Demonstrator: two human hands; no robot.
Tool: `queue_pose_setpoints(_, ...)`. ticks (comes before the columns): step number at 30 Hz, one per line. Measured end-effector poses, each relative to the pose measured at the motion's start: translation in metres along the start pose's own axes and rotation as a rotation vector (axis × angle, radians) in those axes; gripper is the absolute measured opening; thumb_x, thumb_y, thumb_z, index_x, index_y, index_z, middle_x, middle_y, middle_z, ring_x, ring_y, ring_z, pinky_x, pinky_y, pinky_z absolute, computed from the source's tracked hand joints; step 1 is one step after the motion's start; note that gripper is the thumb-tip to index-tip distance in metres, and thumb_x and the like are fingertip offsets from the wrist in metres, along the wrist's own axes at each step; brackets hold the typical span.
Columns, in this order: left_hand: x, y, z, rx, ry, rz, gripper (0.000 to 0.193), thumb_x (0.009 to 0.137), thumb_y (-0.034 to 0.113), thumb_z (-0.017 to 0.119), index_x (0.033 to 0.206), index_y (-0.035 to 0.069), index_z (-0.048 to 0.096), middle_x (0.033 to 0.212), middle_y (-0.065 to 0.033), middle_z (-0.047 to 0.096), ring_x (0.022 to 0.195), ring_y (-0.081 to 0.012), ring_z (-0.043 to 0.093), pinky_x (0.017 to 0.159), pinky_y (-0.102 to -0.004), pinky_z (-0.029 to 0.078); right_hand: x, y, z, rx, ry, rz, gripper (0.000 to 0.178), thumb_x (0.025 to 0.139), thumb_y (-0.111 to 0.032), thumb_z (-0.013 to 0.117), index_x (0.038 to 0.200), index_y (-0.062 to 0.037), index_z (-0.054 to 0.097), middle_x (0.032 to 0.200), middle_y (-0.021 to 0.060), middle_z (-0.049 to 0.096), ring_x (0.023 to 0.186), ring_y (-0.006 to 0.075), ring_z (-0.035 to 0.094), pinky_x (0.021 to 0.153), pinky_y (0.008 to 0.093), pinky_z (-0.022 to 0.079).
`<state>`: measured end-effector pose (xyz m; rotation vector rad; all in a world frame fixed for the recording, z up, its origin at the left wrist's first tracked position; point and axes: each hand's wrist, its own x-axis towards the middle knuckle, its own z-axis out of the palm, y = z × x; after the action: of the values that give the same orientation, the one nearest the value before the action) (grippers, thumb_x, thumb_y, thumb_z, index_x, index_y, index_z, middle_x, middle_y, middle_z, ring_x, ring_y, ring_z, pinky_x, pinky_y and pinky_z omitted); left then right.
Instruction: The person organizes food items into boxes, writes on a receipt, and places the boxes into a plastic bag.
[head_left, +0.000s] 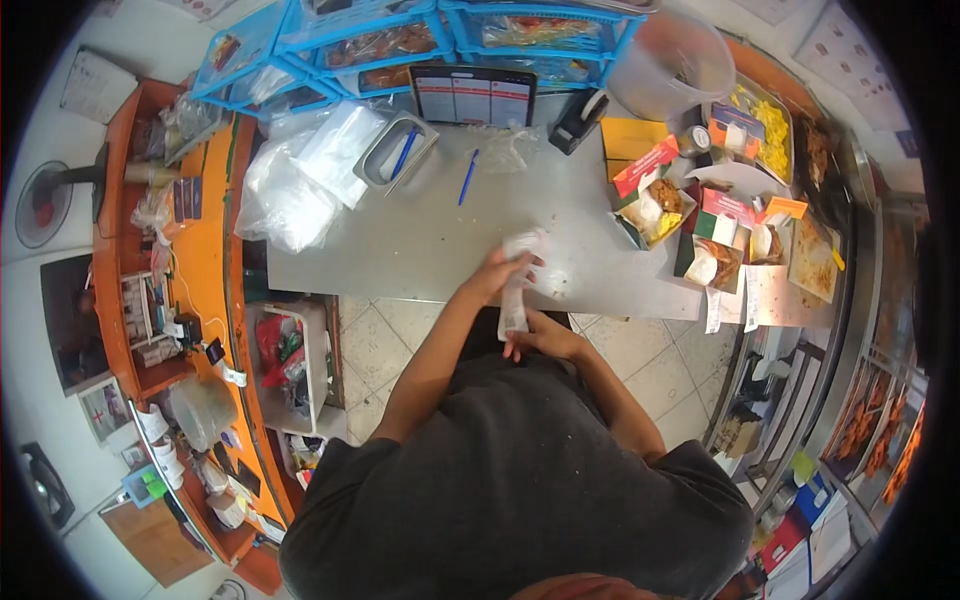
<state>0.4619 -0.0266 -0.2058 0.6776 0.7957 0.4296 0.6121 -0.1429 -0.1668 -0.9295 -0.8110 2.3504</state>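
My left hand (497,272) grips the upper part of a clear plastic bag (517,285) at the front edge of the steel counter (420,240). My right hand (540,335) holds the bag's lower end, just below the counter edge, close to my dark shirt. The bag hangs stretched between both hands. What is inside it cannot be made out.
A blue pen (467,177), a steel tray (398,152) and a pile of clear bags (300,180) lie at the back left. A tablet (472,97) and blue baskets (400,45) stand behind. Open food boxes (700,235) crowd the right. An orange shelf (205,280) runs along the left.
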Motion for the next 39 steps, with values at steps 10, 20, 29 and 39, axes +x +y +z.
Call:
queue_pose_setpoints(10, -0.038, 0.013, -0.179, 1.073, 0.651, 0.577, 0.023, 0.095, 0.02, 0.061, 0.111, 0.004, 0.061, 0.099, -0.0138, 0.06, 0.094, -0.0336, 0.06, 0.077, -0.0498, 0.045, 0.219, -0.079, -0.055, -1.174, 1.003, -0.199, 0.029, 0.092, -0.029, 0.057, 0.092, -0.0003, 0.064, 0.09, 0.0237, 0.068, 0.091, 0.0396, 0.067, 0.077, 0.0504, 0.052)
queue_pose_setpoints(20, -0.052, 0.026, -0.211, 1.302, 0.828, 0.605, 0.046, 0.086, 0.031, 0.071, 0.125, 0.008, 0.059, 0.122, -0.0161, 0.049, 0.118, -0.0333, 0.043, 0.093, -0.0502, 0.032, 0.257, -0.06, -0.065, -1.139, 1.178, -0.078, 0.041, 0.081, -0.035, 0.071, 0.085, 0.0051, 0.065, 0.091, 0.0276, 0.068, 0.085, 0.0426, 0.068, 0.077, 0.0498, 0.054)
queue_pose_setpoints(29, -0.088, 0.043, -0.247, 1.691, 0.29, 0.567, 0.083, 0.077, 0.045, 0.075, 0.145, 0.01, 0.043, 0.156, -0.0043, 0.032, 0.141, -0.0315, 0.029, 0.112, -0.052, 0.022, 0.233, -0.011, 0.029, 0.072, 0.72, -0.443, 0.013, 0.09, 0.002, 0.057, 0.083, -0.0046, 0.048, 0.083, 0.0091, 0.061, 0.069, 0.0188, 0.067, 0.058, 0.0296, 0.055)
queue_pose_setpoints(39, -0.086, 0.051, -0.256, 1.544, 0.112, 0.531, 0.129, 0.056, 0.053, 0.087, 0.155, 0.01, 0.016, 0.16, -0.0058, 0.024, 0.15, -0.0293, 0.012, 0.12, -0.0541, 0.011, 0.264, 0.027, 0.055, -0.373, 0.61, -0.581, 0.014, 0.086, 0.004, 0.061, 0.099, 0.0008, 0.063, 0.097, 0.0085, 0.065, 0.084, 0.014, 0.064, 0.074, 0.0267, 0.053)
